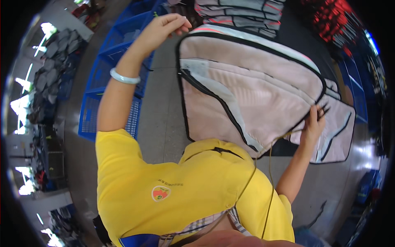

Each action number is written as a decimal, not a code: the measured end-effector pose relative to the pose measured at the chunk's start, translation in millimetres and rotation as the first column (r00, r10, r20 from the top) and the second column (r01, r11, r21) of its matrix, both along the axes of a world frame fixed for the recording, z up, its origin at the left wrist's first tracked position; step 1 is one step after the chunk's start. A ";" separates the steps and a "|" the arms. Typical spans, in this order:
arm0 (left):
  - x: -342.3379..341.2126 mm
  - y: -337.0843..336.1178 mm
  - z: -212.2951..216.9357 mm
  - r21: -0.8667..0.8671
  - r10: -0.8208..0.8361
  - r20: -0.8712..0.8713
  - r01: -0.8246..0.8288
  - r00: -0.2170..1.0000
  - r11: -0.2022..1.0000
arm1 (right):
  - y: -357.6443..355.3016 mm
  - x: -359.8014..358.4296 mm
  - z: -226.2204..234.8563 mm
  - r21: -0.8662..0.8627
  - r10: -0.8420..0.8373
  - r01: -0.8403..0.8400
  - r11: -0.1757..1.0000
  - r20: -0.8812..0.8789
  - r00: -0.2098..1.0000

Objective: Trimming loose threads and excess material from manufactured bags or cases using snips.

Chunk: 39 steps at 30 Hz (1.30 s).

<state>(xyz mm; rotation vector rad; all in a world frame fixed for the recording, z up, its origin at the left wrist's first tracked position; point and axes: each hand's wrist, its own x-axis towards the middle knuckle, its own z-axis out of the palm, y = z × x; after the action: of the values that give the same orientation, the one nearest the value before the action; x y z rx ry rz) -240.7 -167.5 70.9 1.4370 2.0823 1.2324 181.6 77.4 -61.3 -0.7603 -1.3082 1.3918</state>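
Observation:
A large pale pink fabric bag piece with black bound edges lies spread out in front of me. A black zipper curves across its left part beside a pale grey strip. My left hand is raised by its far left corner, fingers curled together; whatever they may pinch is too small to make out. At the right edge, my right hand is closed around dark, pointed thread snips, partly hidden by the fingers. A thin brownish cord runs from my neck toward this hand.
Folded grey bag pieces with red trim are stacked at the far side. Another pink piece lies at the right. Blue plastic crates stand on the left, and a red and black pile sits far right.

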 end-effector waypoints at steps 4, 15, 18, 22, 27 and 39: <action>29.0 -27.0 -63.9 0.145 0.019 0.461 -0.097 0.887 0.985 | -5.1 15.1 -7.7 -0.039 -0.084 0.083 0.996 -0.022 0.996; 58.7 -20.6 -171.2 0.320 0.076 0.486 -0.259 0.870 0.911 | -7.9 13.5 -48.1 -0.037 -0.142 0.148 0.988 0.125 0.982; 59.7 -26.0 -201.0 0.293 0.156 0.462 -0.316 0.873 0.902 | -12.0 -1.0 -86.2 -0.131 -0.155 0.183 0.974 0.197 0.968; 84.7 -69.0 -287.3 0.033 0.261 0.486 -0.317 0.834 0.948 | -31.7 8.8 -155.1 -0.209 -0.021 0.105 0.972 0.368 0.929; 145.7 -98.2 -344.0 -0.193 0.375 0.527 -0.322 0.763 0.927 | -45.6 37.5 -218.7 -0.307 0.035 0.151 0.940 0.526 0.850; 173.4 -107.7 -362.3 -0.424 0.524 0.517 -0.329 0.677 0.844 | -94.3 87.9 -226.7 -0.688 0.240 0.036 0.725 0.301 0.923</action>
<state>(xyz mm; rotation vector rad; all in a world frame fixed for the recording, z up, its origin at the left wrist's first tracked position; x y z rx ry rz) -67.3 -275.2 -291.4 0.3038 2.0384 1.2477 269.5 -16.9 -288.0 -1.5386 -1.1005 1.9272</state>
